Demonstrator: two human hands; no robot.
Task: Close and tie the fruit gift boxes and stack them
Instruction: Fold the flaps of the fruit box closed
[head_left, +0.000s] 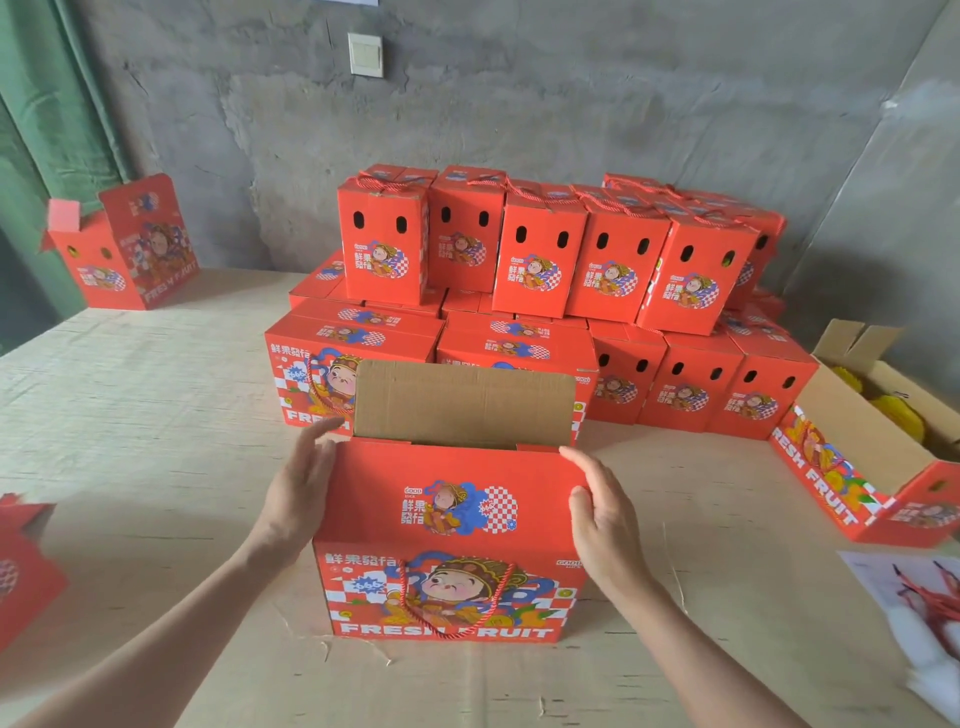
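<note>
A red fruit gift box (452, 540) stands on the wooden table in front of me. Its near top flap is folded down and the far brown cardboard flap (462, 402) stands upright. A red rope handle (452, 603) hangs on its front face. My left hand (301, 483) lies flat against the box's left top edge with straight fingers. My right hand (597, 512) rests on the right top edge, thumb on the flap and fingers down the side. Behind it stands a stack of closed red boxes (540, 291) in two layers.
An open red box (130, 244) stands at the far left by a green curtain. Another open box (862, 452) with yellow fruit lies at the right. A white bag of red ropes (919, 603) sits at the right edge. Part of a red box (21, 566) shows at the left edge.
</note>
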